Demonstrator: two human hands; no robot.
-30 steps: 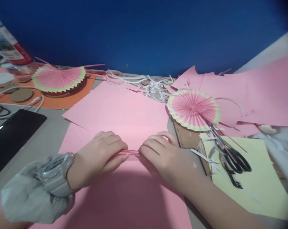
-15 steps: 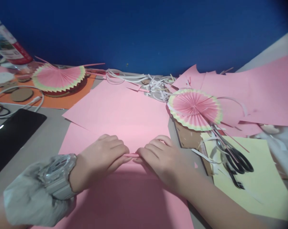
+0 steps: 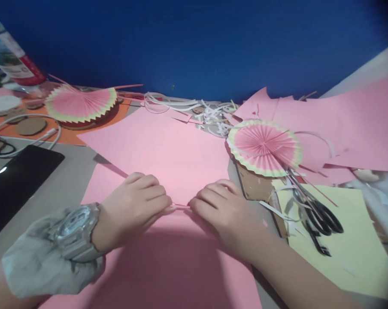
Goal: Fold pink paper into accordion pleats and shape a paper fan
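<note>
A pink paper sheet (image 3: 162,150) lies in the middle, with its near edge folded into a narrow strip. My left hand (image 3: 137,206), below a clear watch (image 3: 76,227) and a grey scrunchie, pinches that folded edge from the left. On the right, my right hand (image 3: 219,208) pinches the same edge, leaving a small gap between the two hands. The thumbs are mostly hidden under the fingers. Another pink sheet (image 3: 168,270) lies beneath, in shadow.
Pleated pink fans with yellow-green rims lie at the right (image 3: 265,148) and back left (image 3: 81,105). Black scissors (image 3: 322,216) rest on yellow paper (image 3: 348,257). A phone (image 3: 20,184), cable, bottle (image 3: 13,56) and white paper scraps (image 3: 216,116) surround the sheets.
The far pink sheet's left corner has shifted left and toward the back. My left hand has risen slightly, and the folded edge sits a little farther from me. Both hands keep their grip.
</note>
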